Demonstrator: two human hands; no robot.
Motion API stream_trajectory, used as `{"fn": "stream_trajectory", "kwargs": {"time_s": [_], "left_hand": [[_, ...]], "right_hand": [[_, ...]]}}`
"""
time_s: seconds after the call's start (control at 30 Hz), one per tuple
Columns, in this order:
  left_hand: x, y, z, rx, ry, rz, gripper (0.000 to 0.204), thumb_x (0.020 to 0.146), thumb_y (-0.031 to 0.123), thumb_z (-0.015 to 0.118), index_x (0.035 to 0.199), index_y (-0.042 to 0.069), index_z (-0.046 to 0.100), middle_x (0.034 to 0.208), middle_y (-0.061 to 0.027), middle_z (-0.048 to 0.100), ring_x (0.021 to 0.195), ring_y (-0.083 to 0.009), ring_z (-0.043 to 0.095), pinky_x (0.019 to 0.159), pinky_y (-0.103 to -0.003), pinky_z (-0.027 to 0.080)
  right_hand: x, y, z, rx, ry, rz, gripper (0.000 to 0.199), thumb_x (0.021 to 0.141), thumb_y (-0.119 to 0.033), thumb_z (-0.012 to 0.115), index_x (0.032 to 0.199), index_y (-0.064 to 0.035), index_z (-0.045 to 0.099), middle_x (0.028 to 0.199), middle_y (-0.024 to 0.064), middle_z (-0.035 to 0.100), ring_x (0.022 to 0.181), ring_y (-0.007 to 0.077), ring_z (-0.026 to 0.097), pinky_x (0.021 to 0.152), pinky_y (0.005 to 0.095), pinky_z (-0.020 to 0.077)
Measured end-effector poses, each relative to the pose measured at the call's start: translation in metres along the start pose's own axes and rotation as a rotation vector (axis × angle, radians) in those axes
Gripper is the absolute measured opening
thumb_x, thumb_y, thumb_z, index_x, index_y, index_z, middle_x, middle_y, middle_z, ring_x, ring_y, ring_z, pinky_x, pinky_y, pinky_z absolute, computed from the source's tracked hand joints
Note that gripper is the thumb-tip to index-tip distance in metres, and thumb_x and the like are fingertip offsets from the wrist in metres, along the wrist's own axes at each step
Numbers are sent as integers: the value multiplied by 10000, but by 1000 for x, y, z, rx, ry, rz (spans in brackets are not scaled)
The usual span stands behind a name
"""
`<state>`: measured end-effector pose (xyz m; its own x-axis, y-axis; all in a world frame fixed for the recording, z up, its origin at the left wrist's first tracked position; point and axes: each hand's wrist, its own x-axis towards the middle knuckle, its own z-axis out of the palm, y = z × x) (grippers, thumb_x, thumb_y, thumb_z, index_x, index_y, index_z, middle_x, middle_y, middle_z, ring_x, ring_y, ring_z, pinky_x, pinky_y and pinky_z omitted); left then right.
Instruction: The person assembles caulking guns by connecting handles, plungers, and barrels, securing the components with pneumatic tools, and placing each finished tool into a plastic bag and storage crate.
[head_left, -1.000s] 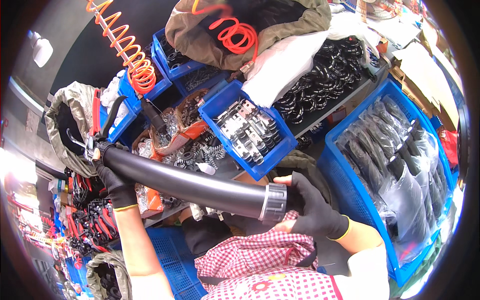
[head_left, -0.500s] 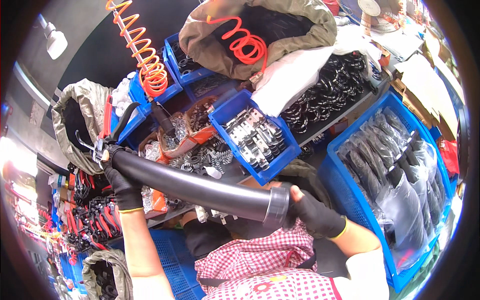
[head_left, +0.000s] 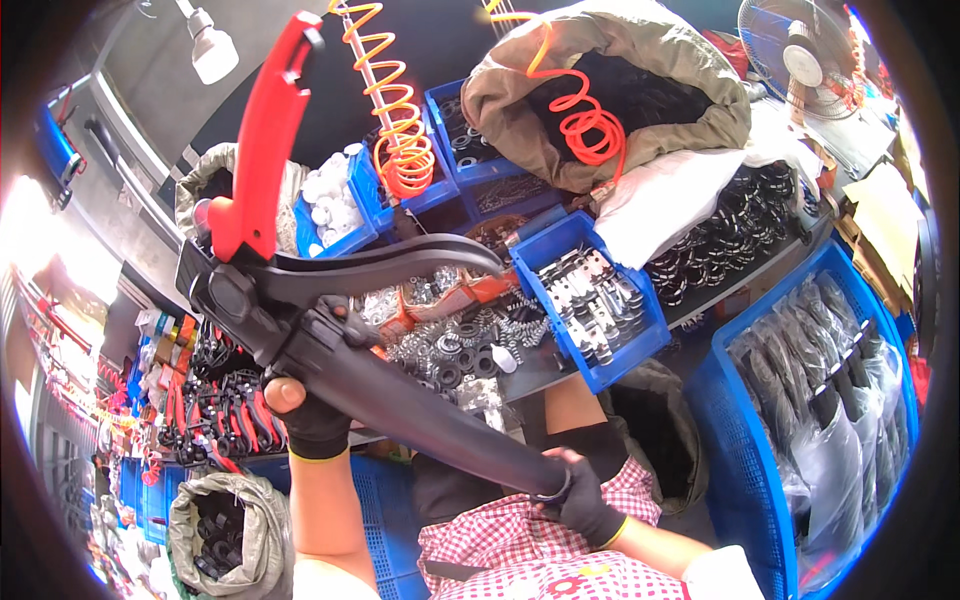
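Mostly black tube [head_left: 420,410], red handle [head_left: 265,150].

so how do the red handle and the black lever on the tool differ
The red handle points up the picture; the black lever reaches toward its right. The red handle is fairly straight; the black lever curves. Both sit at the upper end of the black tube.

The grey bench [head_left: 540,377] runs across at a slant. Loose springs [head_left: 526,322], black rings [head_left: 450,374] and a small white bottle [head_left: 503,359] lie on it; beside them stands a blue bin [head_left: 628,362] of metal parts [head_left: 592,305]. Farther right, black parts [head_left: 715,237] are heaped by a white sheet [head_left: 660,200].
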<state>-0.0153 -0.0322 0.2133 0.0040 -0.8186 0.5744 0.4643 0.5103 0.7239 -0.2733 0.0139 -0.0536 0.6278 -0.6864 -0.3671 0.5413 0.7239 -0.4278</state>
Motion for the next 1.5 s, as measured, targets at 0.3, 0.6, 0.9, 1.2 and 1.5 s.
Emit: {"fn": "stream_trajectory", "kwargs": {"time_s": [0.3, 0.6, 0.9, 1.2, 1.5], "left_hand": [[-23, 11, 52, 552, -600, -1087, 831, 646, 150, 852, 1369, -27, 481, 1151, -84, 649, 1036, -121, 586, 930, -289, 467], [-25, 2, 47, 773, -696, -973, 834, 579, 246, 914, 1280, -24, 551, 1031, -77, 704, 906, -107, 638, 850, -299, 516], [-37, 2, 31, 903, -683, -874, 792, 587, 203, 906, 1258, -32, 556, 1051, -93, 691, 914, -122, 639, 847, -298, 512], [-30, -16, 64, 1079, -662, -825, 778, 597, 224, 891, 1264, -8, 564, 1082, -112, 686, 952, -164, 646, 888, -325, 498], [11, -38, 121, 931, -444, -455, 860, 647, 154, 870, 1385, 17, 451, 1175, -98, 636, 1058, -170, 611, 943, -339, 480]], "right_hand": [[-21, -98, 66, -700, -978, -107, 914, 786, -561, 706, 1428, 18, 407, 1412, 142, 474, 1256, 185, 468, 1067, 345, 353], [37, -59, 11, -852, -948, 413, 897, 780, -66, 745, 1520, -14, 239, 1320, 64, 518, 1036, 134, 496, 916, 292, 435], [-19, -147, 81, -1721, -878, 44, 841, 750, -279, 830, 1422, 9, 414, 1223, 131, 580, 1071, 191, 556, 963, 347, 443], [-60, -205, 87, -1062, 208, -1048, 298, 945, -298, 610, 838, -19, 598, 679, 52, 589, 604, 169, 557, 563, 349, 445], [-53, -140, 93, -1194, 471, -1824, 501, 820, -224, 723, 1179, 52, 509, 1071, 216, 580, 936, 371, 612, 806, 434, 511]]}}
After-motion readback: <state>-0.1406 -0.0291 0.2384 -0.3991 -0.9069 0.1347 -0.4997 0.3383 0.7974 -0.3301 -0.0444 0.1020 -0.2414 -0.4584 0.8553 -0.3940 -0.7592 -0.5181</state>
